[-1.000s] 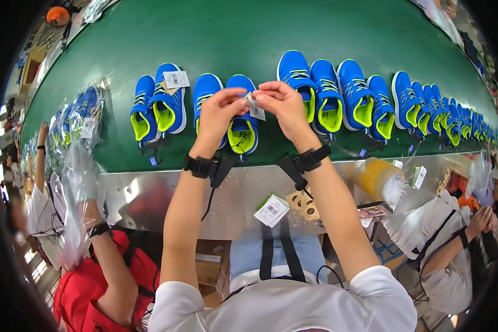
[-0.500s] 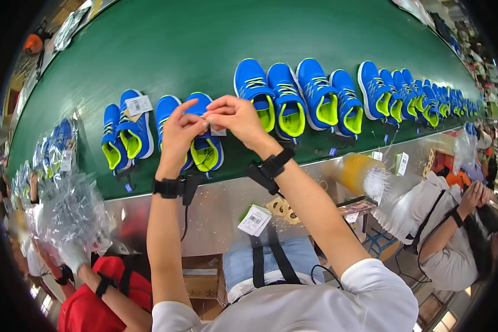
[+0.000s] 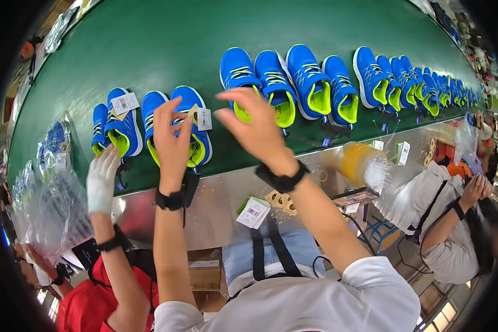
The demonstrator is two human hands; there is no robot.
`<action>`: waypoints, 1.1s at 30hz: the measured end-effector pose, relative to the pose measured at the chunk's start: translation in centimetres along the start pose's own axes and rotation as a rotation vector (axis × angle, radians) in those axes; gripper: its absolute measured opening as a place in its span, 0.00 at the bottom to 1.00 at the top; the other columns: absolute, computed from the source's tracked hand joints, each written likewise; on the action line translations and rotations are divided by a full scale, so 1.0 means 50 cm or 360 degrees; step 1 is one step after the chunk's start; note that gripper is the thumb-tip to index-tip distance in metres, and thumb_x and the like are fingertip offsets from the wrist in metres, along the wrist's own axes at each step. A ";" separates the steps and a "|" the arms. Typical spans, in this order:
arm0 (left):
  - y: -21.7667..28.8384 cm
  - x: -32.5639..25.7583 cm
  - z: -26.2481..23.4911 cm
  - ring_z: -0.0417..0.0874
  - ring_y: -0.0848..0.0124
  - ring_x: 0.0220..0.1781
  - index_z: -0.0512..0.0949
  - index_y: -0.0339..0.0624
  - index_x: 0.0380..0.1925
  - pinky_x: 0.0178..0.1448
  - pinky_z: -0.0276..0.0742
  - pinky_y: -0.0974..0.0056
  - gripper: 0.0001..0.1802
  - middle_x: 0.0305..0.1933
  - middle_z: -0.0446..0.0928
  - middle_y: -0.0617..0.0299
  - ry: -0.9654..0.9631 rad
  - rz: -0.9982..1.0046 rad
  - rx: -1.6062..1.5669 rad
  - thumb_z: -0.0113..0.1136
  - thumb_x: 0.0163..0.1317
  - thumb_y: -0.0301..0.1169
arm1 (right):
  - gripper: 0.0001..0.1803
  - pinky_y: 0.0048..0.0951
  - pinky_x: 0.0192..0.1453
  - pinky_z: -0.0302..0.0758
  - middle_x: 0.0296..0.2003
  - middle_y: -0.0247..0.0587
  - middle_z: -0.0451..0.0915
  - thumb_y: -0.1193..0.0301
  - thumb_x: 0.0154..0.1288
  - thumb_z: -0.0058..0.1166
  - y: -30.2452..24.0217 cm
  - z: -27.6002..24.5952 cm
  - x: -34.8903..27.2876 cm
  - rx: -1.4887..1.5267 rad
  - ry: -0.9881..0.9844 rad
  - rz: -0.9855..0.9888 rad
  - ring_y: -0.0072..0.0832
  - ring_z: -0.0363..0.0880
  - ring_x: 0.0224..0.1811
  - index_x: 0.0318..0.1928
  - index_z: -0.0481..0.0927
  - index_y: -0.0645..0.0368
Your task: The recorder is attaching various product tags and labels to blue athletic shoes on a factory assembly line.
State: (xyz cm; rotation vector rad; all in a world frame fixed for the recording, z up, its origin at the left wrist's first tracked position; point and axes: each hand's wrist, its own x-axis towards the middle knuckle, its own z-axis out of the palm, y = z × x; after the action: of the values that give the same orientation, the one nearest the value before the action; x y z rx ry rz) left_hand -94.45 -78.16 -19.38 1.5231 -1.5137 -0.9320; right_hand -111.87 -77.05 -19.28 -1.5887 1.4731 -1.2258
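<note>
Left hand half curled over the second pair from left, thumb and fingers apart; nothing seen pinched, touch on the shoe uncertain. Right hand blurred, fingers and thumb spread, nothing in it, before the next shoes along.

Blue shoe between the two hands, toe pointing away, white card hanging at its collar with a tan piece just beside. Judged done for that pair; likewise the leftmost pair, which also shows a card. Rightward row: no white cards visible on the nearer pairs, so probably left to do; far end too small to tell. Loose cards and tan cut-outs lie on the metal ledge.

Room: green worktop runs on well past the toes. Gap right of the carded pair, partly under the right hand. Tighter leftward: co-worker's gloved hand near the leftmost heels. Yellow tub near the right forearm, by the ledge.
</note>
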 end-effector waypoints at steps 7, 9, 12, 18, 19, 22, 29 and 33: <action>-0.003 -0.209 0.025 0.73 0.75 0.25 0.76 0.33 0.26 0.30 0.67 0.70 0.08 0.23 0.74 0.62 -0.0440 -0.0593 -0.0267 0.59 0.61 0.28 | 0.20 0.42 0.52 0.71 0.45 0.56 0.75 0.71 0.60 0.53 0.127 -0.131 -0.123 -0.0504 -0.0051 0.0679 0.51 0.74 0.49 0.52 0.68 0.66; -0.001 -0.268 0.029 0.74 0.68 0.26 0.75 0.34 0.27 0.31 0.68 0.66 0.09 0.24 0.73 0.58 -0.0727 -0.0532 0.0031 0.63 0.56 0.29 | 0.21 0.43 0.52 0.71 0.47 0.58 0.75 0.70 0.60 0.53 0.122 -0.112 -0.122 -0.0558 -0.0039 0.0713 0.52 0.74 0.50 0.52 0.69 0.65; -0.002 -0.333 0.046 0.75 0.62 0.30 0.75 0.37 0.28 0.33 0.70 0.62 0.13 0.27 0.72 0.57 -0.0754 -0.0240 0.0252 0.68 0.49 0.31 | 0.22 0.39 0.50 0.72 0.46 0.54 0.76 0.69 0.60 0.54 0.116 -0.116 -0.115 -0.0263 -0.0075 0.0735 0.48 0.76 0.47 0.53 0.69 0.63; 0.011 -0.378 0.037 0.75 0.60 0.33 0.74 0.39 0.29 0.36 0.72 0.60 0.16 0.29 0.73 0.57 -0.0918 -0.0532 0.0406 0.71 0.44 0.33 | 0.20 0.32 0.44 0.73 0.40 0.46 0.76 0.73 0.59 0.56 0.018 -0.196 -0.252 -0.0183 -0.0114 0.0657 0.36 0.77 0.40 0.52 0.71 0.60; 0.013 -0.378 0.037 0.76 0.61 0.32 0.74 0.39 0.29 0.35 0.72 0.61 0.16 0.28 0.73 0.58 -0.0917 -0.0527 0.0442 0.71 0.44 0.32 | 0.20 0.31 0.42 0.74 0.40 0.45 0.74 0.74 0.58 0.56 -0.001 -0.216 -0.302 -0.0239 -0.0214 0.0761 0.35 0.77 0.39 0.52 0.70 0.60; 0.006 -0.387 0.041 0.77 0.67 0.29 0.75 0.38 0.28 0.33 0.72 0.64 0.14 0.26 0.74 0.60 -0.0933 -0.0632 0.0402 0.71 0.45 0.30 | 0.22 0.32 0.36 0.74 0.40 0.43 0.70 0.74 0.54 0.61 -0.063 -0.241 -0.425 -0.0403 -0.0455 0.0916 0.36 0.75 0.38 0.49 0.70 0.62; -0.018 -0.393 0.034 0.73 0.82 0.27 0.78 0.34 0.29 0.30 0.69 0.75 0.06 0.26 0.77 0.68 -0.0941 -0.1237 -0.0304 0.64 0.55 0.26 | 0.18 0.37 0.35 0.73 0.37 0.43 0.70 0.74 0.50 0.63 -0.043 -0.245 -0.517 -0.0877 -0.0477 0.0788 0.42 0.75 0.37 0.40 0.71 0.60; -0.027 -0.387 0.021 0.73 0.83 0.28 0.80 0.32 0.36 0.34 0.69 0.76 0.07 0.29 0.78 0.67 -0.0923 -0.1304 -0.0541 0.58 0.61 0.25 | 0.10 0.39 0.33 0.72 0.32 0.43 0.70 0.76 0.54 0.58 -0.021 -0.259 -0.532 -0.0620 -0.0355 0.0889 0.43 0.73 0.34 0.34 0.69 0.59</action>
State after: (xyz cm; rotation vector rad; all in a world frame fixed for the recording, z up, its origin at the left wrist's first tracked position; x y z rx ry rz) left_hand -95.26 -58.87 -21.51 1.7042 -0.9555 -2.1295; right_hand -121.73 -49.16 -19.13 -1.3443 1.9065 -0.4517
